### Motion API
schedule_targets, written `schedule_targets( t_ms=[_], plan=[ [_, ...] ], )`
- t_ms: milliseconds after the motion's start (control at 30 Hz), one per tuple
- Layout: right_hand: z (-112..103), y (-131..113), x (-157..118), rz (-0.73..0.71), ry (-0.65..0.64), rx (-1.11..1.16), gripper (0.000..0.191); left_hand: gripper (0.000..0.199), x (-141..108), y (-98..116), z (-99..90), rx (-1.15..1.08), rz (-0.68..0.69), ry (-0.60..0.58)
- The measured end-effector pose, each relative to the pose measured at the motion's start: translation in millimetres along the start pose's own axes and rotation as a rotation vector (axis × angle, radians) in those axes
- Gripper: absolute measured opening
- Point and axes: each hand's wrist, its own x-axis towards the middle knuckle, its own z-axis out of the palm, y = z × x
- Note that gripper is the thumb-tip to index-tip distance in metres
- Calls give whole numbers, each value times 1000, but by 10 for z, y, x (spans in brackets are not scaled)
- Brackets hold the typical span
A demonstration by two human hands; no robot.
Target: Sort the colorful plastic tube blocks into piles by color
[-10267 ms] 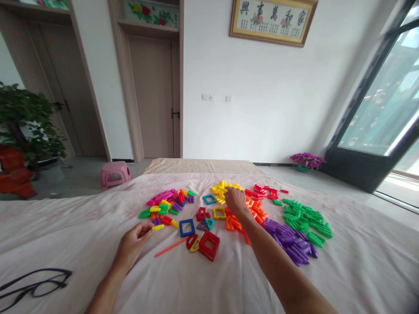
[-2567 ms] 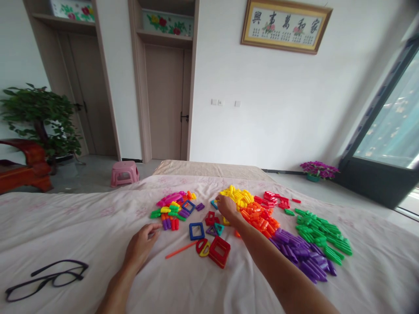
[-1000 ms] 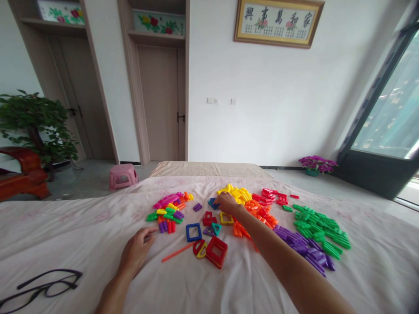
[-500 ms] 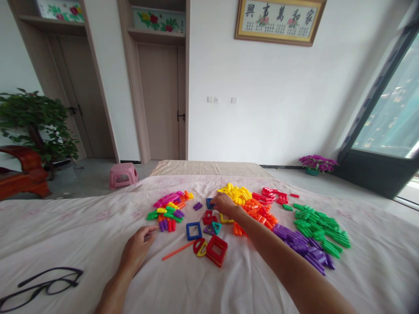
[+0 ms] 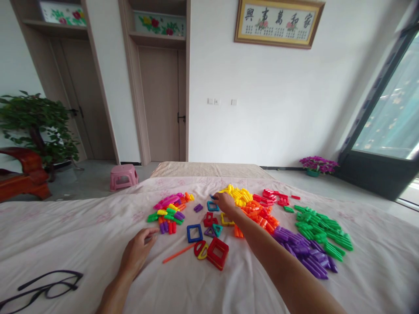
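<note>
My right hand [image 5: 224, 201] reaches over the far middle of the cloth, its fingers pinched on a small dark blue piece [image 5: 212, 197], mostly hidden by them. Just below it lies a light blue square frame [image 5: 212, 206]. My left hand [image 5: 139, 247] rests on the cloth, holding nothing, thumb and fingers slightly apart. Its fingertips are close to a mixed pile of purple, red, green and yellow pieces [image 5: 170, 213]. Between the hands lie a blue square frame [image 5: 194, 233], red square frames [image 5: 218, 254], half-round pieces [image 5: 200, 250] and small triangles [image 5: 217, 230].
Sorted heaps of yellow [image 5: 240, 195], orange [image 5: 260, 216], red [image 5: 270, 197], green [image 5: 322, 226] and purple [image 5: 303, 250] pieces spread to the right. An orange stick [image 5: 178, 254] lies near the front. Black glasses [image 5: 49, 285] sit at left. A pink stool [image 5: 123, 176] stands beyond.
My right hand has raised the dark blue piece slightly up and away, baring the light blue square frame beneath. My left hand has stayed in place.
</note>
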Motion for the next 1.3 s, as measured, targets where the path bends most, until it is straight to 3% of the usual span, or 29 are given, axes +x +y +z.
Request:
schedule_targets(
  t_ms=[133,200,367,500,700,867,1000,1100,1300],
  plan=[
    [46,-26,-80,-94,48,-7,34,33,2,-19,3,-20,-2,-1],
    [55,-6,-130,-140,53,-18,29,33,4,-32,6,-25,-2,2],
    [57,44,-180,-233,-132,-63,19,33,5,-42,11,-21,-2,-1],
    [56,11,-136,-185,-139,-20,19,34,0,-26,5,-13,-4,-6],
    [36,-24,-49,-76,-158,446,20,34,-3,-13,-3,-14,-6,-7],
    [69,30,-41,56,-157,570,29,33,-6,-6,-4,-23,-4,9],
    [134,88,-64,133,-141,593,32,34,-6,-8,-7,-15,-15,-8],
    [141,94,-39,111,-132,565,24,34,-8,-10,-5,-12,-20,-13],
    [2,73,193,55,-54,352,28,34,-10,25,-8,-8,-15,-6]
  ],
)
